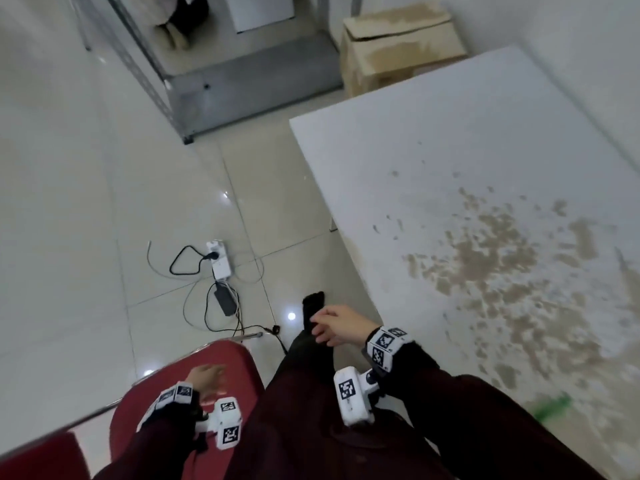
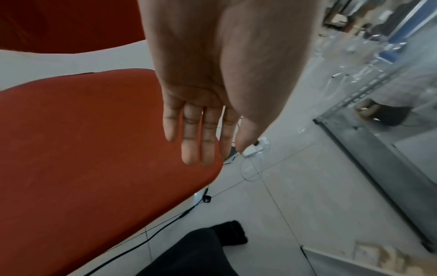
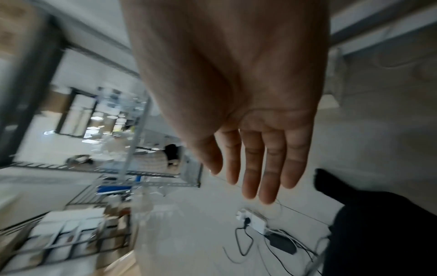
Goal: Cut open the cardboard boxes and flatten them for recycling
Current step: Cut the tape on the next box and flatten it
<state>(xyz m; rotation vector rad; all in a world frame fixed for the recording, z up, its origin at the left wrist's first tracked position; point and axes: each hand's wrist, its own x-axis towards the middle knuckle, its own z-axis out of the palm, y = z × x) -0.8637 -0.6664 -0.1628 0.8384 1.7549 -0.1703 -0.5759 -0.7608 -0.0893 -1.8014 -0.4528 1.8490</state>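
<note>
The box (image 1: 398,46) sits on the floor at the table's (image 1: 450,161) far end, next to a metal rack (image 1: 242,95), well away from both hands. Left hand (image 2: 201,104) is flat, fingers straight, hovering over a red chair (image 2: 82,149), holding nothing. Right hand (image 3: 248,130) hangs loose and empty over the floor, with a power strip (image 1: 219,259) and cables beyond it.

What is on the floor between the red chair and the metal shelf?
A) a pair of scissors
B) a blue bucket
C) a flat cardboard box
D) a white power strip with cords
D: a white power strip lies on the floor tiles with black and white cords plugged in and trailing around it.
</note>
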